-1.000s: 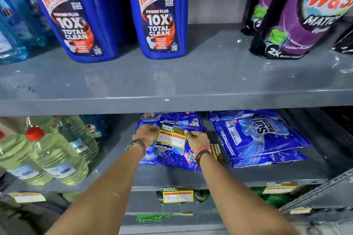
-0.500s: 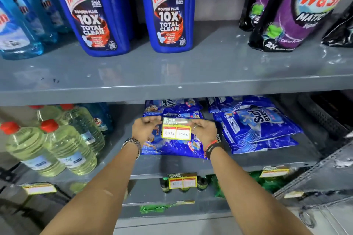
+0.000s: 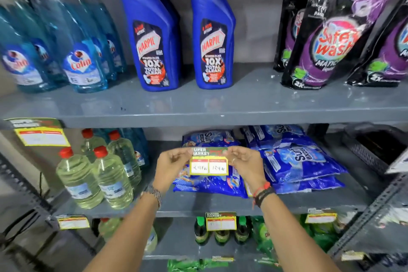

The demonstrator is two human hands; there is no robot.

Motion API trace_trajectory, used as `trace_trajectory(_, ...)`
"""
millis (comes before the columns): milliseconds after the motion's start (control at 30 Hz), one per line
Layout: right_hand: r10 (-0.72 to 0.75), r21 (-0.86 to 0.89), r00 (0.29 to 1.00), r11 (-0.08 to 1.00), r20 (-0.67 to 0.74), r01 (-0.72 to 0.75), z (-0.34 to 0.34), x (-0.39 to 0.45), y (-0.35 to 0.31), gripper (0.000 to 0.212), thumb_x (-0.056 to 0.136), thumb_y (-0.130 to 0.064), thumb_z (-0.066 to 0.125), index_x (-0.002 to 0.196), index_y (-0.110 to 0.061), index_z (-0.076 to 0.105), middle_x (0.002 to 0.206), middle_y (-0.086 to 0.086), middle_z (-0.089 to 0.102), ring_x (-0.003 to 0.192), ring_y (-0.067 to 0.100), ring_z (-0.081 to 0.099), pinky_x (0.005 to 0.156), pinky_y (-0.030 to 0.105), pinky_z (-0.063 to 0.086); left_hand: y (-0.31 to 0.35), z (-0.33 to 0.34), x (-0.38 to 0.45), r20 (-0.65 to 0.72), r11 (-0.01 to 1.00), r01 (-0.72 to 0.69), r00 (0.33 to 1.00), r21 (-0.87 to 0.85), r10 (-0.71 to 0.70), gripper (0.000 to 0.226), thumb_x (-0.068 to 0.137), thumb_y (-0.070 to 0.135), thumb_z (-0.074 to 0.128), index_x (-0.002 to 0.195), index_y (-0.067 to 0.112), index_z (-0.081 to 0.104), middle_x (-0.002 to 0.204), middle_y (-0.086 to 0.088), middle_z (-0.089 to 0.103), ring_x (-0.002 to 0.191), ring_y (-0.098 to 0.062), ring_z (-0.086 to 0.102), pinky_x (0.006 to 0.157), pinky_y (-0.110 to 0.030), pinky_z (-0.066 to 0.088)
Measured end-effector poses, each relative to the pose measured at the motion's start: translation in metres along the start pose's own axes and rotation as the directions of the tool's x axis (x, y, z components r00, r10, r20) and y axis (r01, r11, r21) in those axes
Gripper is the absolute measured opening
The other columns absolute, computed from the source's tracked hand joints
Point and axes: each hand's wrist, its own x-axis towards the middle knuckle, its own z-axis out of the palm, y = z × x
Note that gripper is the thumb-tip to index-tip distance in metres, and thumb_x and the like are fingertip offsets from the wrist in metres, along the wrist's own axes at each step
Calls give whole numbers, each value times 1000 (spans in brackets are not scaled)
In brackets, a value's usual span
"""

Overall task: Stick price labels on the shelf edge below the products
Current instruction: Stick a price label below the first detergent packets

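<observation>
A yellow-bordered price label (image 3: 209, 162) with a green "SUPER MARKET" header and two handwritten prices is held flat facing me. My left hand (image 3: 172, 164) pinches its left edge and my right hand (image 3: 245, 163) pinches its right edge. The label hangs in front of the blue Surf Excel packs (image 3: 212, 185), below the grey upper shelf edge (image 3: 220, 120). Two blue Harpic bottles (image 3: 152, 37) stand on that upper shelf, above the bare stretch of edge.
One label (image 3: 40, 132) hangs on the upper edge at left under the Colin bottles (image 3: 81, 57). Three labels (image 3: 220, 221) are stuck along the middle shelf edge. Safe Wash pouches (image 3: 331, 35) stand upper right, clear bottles (image 3: 95, 174) middle left, and a slotted metal upright (image 3: 379, 203) at right.
Both hands have lifted the label upward and squared it to face me. The view has tilted up, bringing the whole upper shelf and the Colin bottles into sight.
</observation>
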Motion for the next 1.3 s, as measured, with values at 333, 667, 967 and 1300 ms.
trace_trajectory(333,-315,33,949,949,14,314,13,-42,-98,17,75,-12,76,70,-26,66,66,-11,67,53,-12,59,59,2,48,76,-35,-31,-282,947,-314,916,-64,284,14,68,28,78,80,21,75,69,6,75,67,-9,66,65,-21,56)
trace_trajectory(667,-357,-149,928,928,-102,341,26,-31,-106,12,78,-19,73,85,-10,72,65,-8,66,54,-8,60,57,3,47,92,-34,-21,-295,962,-268,916,56,272,10,73,26,78,80,21,73,76,-3,75,75,-19,73,69,-33,59)
trace_trajectory(967,-397,-246,904,903,-161,353,33,-33,-105,16,79,-23,72,86,-9,71,68,-3,65,59,-1,58,54,3,47,102,-33,-26,-355,925,-265,866,273,353,14,70,43,77,71,31,70,66,13,69,67,-5,70,59,-24,55)
trace_trajectory(1300,-637,-617,765,641,-95,456,62,-26,-106,63,73,-62,62,114,-16,54,120,0,62,121,20,51,117,38,17,103,-38,-9,-149,597,-431,714,677,684,21,76,54,65,89,38,71,112,22,63,122,-3,48,112,-32,14)
